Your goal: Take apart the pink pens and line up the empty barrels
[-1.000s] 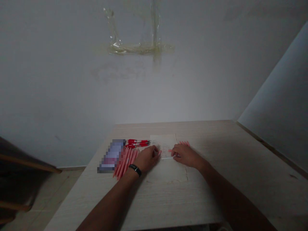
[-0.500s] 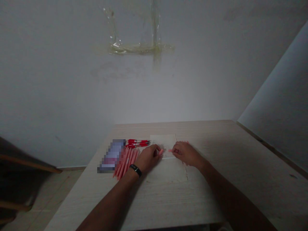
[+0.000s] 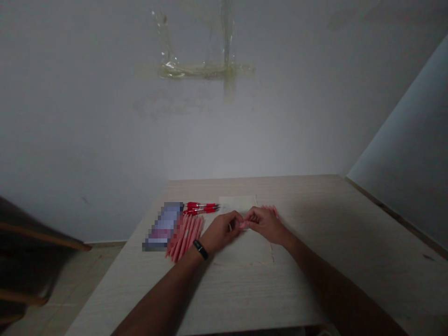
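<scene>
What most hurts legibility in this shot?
Head view: dim, underexposed light darkens the forearms; head view: the left hand and right hand look soft, obscuring what lies between them; head view: pixelation masks a rectangular object beside the red pens.

Left hand (image 3: pixel 220 232), right hand (image 3: pixel 266 224) — one each. Red pens (image 3: pixel 201 208): three. Pink sticks (image 3: pixel 185 235): about seven in the fan, the exact number blurred, with a few more (image 3: pixel 271 210) beyond the right hand. Paper sheet (image 3: pixel 238 203): one. Wristband (image 3: pixel 200 249): one. Blurred packet (image 3: pixel 163 226): one.

The pens (image 3: pixel 201 208) are red and black, the tubes (image 3: pixel 184 236) pink, the tabletop (image 3: pixel 325 275) pale wood-grained.
</scene>
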`<state>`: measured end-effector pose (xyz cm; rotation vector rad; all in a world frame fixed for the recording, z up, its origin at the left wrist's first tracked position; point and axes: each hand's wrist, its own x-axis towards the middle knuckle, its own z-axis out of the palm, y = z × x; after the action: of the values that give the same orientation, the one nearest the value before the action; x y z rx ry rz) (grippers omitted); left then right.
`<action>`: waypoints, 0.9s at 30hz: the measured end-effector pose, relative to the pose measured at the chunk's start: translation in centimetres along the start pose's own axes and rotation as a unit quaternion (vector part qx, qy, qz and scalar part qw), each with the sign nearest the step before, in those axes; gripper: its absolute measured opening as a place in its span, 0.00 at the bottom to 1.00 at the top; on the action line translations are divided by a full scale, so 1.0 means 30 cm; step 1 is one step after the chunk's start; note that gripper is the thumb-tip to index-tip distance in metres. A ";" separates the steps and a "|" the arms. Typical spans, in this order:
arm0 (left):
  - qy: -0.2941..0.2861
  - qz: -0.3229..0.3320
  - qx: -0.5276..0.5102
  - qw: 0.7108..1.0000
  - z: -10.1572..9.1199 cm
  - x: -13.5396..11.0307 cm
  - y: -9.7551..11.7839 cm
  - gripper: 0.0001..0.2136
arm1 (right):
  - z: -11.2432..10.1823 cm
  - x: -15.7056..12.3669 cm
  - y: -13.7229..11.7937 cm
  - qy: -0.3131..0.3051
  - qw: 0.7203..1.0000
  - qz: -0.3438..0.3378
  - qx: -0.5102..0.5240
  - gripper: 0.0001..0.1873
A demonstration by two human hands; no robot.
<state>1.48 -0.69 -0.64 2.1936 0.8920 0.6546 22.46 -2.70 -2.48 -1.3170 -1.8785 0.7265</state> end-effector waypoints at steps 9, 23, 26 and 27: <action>0.063 -0.035 0.044 0.996 -0.022 -0.002 -0.009 0.14 | -0.035 0.011 -0.007 0.055 0.989 0.017 0.137 0.11; 0.067 -0.044 0.042 0.996 -0.020 0.005 -0.002 0.13 | 0.004 0.017 0.025 0.057 0.986 0.027 0.153 0.17; 0.068 -0.037 0.048 0.996 -0.021 0.003 -0.002 0.13 | 0.005 0.019 0.031 0.053 0.980 0.031 0.188 0.17; 0.070 -0.033 0.052 0.996 -0.021 0.003 -0.003 0.13 | 0.005 0.020 0.032 0.048 0.977 0.034 0.203 0.18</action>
<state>1.07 -0.33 -0.29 2.2215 1.0882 0.7526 22.71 -1.84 -3.16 -1.1318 -1.5129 1.0026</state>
